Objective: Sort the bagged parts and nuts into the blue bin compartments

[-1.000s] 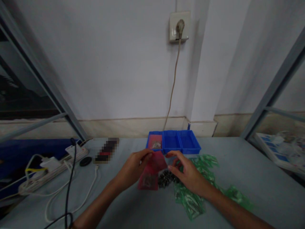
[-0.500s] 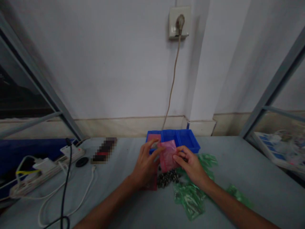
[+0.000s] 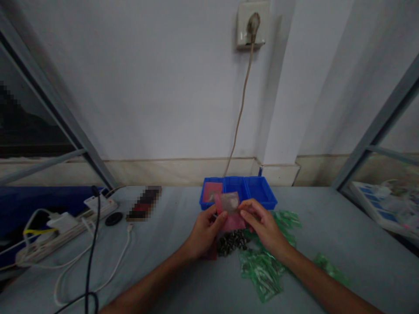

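Between my two hands is a small pink plastic bag, held above the table. My left hand pinches its left edge with thumb and fingers. On the right edge, my right hand grips it the same way. Just below the bag lies a pile of small dark metal parts, too small to name. Another pink bag lies partly hidden under my left hand. Green plastic bags with small contents lie beside and under my right forearm.
Behind my hands stands a blue divided tray with a pink packet in its left compartment. A power strip and cables lie at left. A white tray of clear bags is at far right.
My left hand has lowered and now pinches the left edge of the pink bag. The bag has turned, and a greyish patch shows near its top. The view has shifted slightly.
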Demonstrator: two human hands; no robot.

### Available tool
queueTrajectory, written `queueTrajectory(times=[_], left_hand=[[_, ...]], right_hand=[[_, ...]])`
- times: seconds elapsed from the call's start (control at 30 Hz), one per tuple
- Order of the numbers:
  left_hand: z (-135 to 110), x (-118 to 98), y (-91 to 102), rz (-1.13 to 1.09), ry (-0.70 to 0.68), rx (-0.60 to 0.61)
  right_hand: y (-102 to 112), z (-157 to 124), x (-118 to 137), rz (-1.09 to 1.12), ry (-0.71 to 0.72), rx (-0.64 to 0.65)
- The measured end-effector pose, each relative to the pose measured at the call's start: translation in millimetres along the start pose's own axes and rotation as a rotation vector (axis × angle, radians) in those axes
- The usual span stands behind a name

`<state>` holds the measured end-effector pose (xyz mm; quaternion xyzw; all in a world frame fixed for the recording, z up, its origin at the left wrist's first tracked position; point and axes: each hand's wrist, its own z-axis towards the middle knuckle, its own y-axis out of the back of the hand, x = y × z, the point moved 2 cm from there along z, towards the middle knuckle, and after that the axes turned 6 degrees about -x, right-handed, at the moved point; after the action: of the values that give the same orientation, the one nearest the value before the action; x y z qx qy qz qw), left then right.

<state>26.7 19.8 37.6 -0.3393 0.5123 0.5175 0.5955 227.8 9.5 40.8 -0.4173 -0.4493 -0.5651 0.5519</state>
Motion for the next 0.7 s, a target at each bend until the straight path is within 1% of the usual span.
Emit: queueTrajectory(times=[0.1, 0.23, 0.33, 0.4, 0.5, 0.57, 0.7], left_hand=[[-1, 1, -0.9, 0.041, -0.028, -0.002], [-1, -2, 0.3, 0.152, -0.106, -0.081], [-2, -8, 4.7, 0.252, -0.229, -0.168], [-3, -13, 7.7, 0.329, -0.333, -0.194], [-7, -18, 8.9, 0.405, -0.449, -0.130], [-9, -19, 8.6, 0.396, -0.460, -0.094], [-11, -14, 7.2, 0.397, -0.486, -0.059]], right_hand=[[0, 0, 0, 0.015, 0.003, -0.003], [2, 0, -2, -0.010, 0.037, -0.058], [3, 1, -4, 0.018, 0.015, -0.080], [3, 2, -3, 0.057, -0.006, -0.081], [2, 2, -1, 0.082, -0.027, -0.076], [2, 2, 0, 0.053, -0.020, -0.088], [3, 3, -1, -0.049, 0.043, -0.124]])
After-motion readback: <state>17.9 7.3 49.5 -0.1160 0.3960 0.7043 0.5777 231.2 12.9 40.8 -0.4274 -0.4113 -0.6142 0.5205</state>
